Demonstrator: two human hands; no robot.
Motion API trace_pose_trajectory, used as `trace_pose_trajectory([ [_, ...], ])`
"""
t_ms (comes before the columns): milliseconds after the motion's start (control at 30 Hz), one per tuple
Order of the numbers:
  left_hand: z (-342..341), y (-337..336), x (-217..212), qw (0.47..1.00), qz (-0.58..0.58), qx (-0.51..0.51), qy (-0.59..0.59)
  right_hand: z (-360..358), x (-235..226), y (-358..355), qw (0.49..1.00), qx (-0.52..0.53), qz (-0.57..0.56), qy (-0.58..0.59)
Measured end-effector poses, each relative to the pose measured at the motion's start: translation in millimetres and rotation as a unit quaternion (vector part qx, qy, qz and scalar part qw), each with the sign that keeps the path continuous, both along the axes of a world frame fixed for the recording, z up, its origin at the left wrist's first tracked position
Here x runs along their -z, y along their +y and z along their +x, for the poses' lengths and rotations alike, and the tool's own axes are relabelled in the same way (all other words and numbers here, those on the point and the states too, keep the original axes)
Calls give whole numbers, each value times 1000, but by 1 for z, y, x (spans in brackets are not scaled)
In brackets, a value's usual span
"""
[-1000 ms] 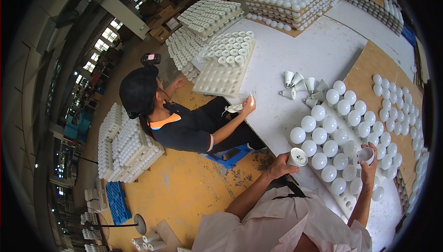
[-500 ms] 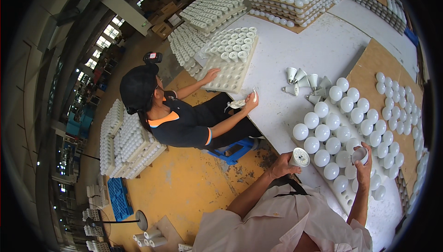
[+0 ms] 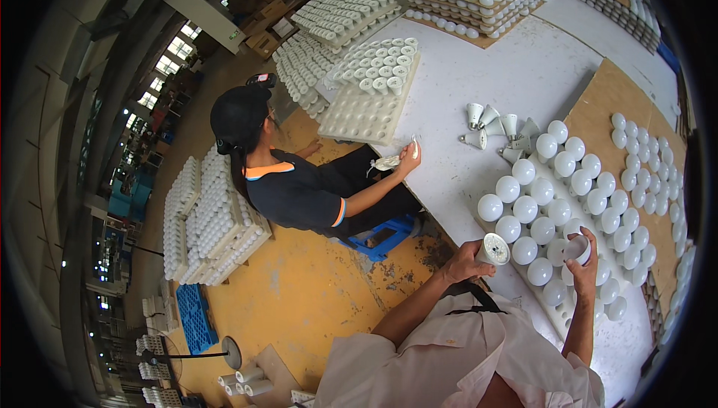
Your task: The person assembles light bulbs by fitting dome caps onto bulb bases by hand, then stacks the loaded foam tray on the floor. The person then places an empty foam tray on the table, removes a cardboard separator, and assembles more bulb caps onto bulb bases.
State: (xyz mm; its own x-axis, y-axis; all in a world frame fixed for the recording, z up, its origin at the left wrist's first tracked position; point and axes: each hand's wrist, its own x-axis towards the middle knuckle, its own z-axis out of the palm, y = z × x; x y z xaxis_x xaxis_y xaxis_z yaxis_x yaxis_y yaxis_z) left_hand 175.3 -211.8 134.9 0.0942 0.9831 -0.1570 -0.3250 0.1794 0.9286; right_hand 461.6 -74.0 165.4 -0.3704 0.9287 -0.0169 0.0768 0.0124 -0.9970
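Co-worker [image 3: 299, 191], black cap [image 3: 241, 112], on blue stool [image 3: 383, 237]; worn yellow floor [image 3: 299, 296]. Blue pallet [image 3: 195, 320] lower left, cardboard boxes [image 3: 263, 44] far back.

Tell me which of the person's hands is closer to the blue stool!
Left. The left hand, holding an LED bulb base, is right of the blue stool; the right hand, holding a white bulb cover, is farther right.
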Motion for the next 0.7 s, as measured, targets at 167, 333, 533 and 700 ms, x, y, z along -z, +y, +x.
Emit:
trace_pose_trajectory([
  [167, 0, 1, -10, 999, 36, -6, 1, -5, 3, 0, 1000, -16, 8, 5],
  [333, 1, 2, -14, 999, 38, 4, 14, -19, 2, -4, 998, -60, -5, -1],
  [533, 5, 5, -16, 998, 53, 17, 16, -25, -9, -5, 997, -79, 25, -11],
  [700, -13, 3, -44, 997, -17, 39, 64, -50, -13, -4, 974, -168, 145, -41],
])
